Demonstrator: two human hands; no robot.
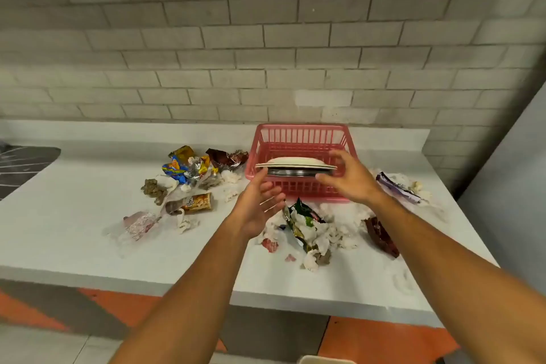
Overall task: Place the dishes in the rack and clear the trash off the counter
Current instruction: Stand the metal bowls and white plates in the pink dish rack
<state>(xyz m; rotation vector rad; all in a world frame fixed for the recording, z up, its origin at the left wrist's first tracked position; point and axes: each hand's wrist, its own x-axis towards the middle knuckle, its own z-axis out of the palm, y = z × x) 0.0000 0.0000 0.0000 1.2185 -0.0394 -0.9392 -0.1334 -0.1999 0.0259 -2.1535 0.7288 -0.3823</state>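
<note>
A pink plastic basket (298, 133) stands on the white counter (74, 216) near the back wall. A stack of plates (295, 163), cream on top and dark below, hangs level over the basket's front part. My right hand (345, 177) grips the stack's right edge, thumb under and fingers over. My left hand (260, 201) is below and to the left with palm up and fingers spread, one fingertip at the stack's left edge. Trash lies around the basket: snack wrappers (189, 168), an orange packet (198, 202), a green wrapper (301, 216) and crumpled tissue (334, 233).
A purple wrapper (396, 186) and a dark red wrapper (381, 236) lie to the right of the basket. A dark mat (23, 165) covers the counter's far left. A brick wall (266, 38) backs the counter. A beige object (325, 359) peeks in at the bottom edge.
</note>
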